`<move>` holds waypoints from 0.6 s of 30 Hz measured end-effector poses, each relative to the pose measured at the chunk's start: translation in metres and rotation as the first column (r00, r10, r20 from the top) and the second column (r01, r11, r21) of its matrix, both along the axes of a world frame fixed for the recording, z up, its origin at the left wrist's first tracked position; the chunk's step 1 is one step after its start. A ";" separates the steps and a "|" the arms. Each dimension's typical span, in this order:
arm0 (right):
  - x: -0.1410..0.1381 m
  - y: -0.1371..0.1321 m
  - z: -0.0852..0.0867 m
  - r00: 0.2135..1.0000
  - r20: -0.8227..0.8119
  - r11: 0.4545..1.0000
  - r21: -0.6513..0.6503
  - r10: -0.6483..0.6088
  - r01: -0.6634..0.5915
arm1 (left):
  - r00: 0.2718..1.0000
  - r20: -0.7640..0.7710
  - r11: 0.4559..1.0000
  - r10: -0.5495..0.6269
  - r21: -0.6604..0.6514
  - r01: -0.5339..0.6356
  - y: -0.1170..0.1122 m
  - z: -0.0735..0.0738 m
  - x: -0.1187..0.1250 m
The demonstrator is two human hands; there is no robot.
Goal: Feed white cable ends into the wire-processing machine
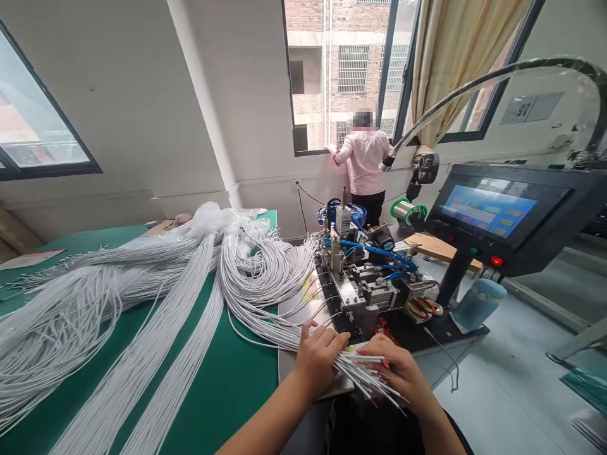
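Observation:
My left hand (318, 355) is closed around a bundle of thin white wires (265, 316) at the near edge of the bench. Beside it, my right hand (401, 373) pinches the fanned-out ends of those wires (367, 373), whose stripped tips show red and point to the right. Both hands sit just in front of a small metal machine (365, 287) with blue air hoses. The wires trail back leftwards into large loose hanks (142, 297) spread over the green table (227, 385).
A touchscreen console (490, 212) on a stand is at the right, with a curved hose arm (474, 85) above it. A blue-grey object (477, 303) and red-handled scissors (424, 308) lie by the machine. A person in a pink shirt (363, 161) stands at the window.

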State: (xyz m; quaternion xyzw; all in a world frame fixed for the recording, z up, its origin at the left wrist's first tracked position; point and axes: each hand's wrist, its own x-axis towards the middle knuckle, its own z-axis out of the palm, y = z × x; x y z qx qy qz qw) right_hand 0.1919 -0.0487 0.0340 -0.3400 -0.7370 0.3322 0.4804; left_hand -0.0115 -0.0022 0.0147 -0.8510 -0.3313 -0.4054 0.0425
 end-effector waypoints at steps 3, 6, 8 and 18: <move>-0.005 0.003 0.004 0.998 0.017 0.998 0.031 -0.064 0.063 | 1.000 -0.002 1.000 -0.010 -0.003 0.010 -0.001 0.002 0.000; -0.007 0.006 0.004 0.990 0.034 0.991 0.000 -0.134 0.134 | 1.000 0.001 1.000 -0.019 0.004 0.019 -0.001 0.003 -0.001; -0.006 0.008 0.003 0.982 0.061 0.983 -0.015 -0.180 0.181 | 1.000 0.007 1.000 -0.023 0.008 0.023 0.000 0.003 -0.001; -0.008 0.014 -0.008 0.911 0.129 0.917 -0.027 -0.391 0.397 | 0.994 -0.088 0.996 0.058 -0.057 -0.064 -0.002 0.009 -0.004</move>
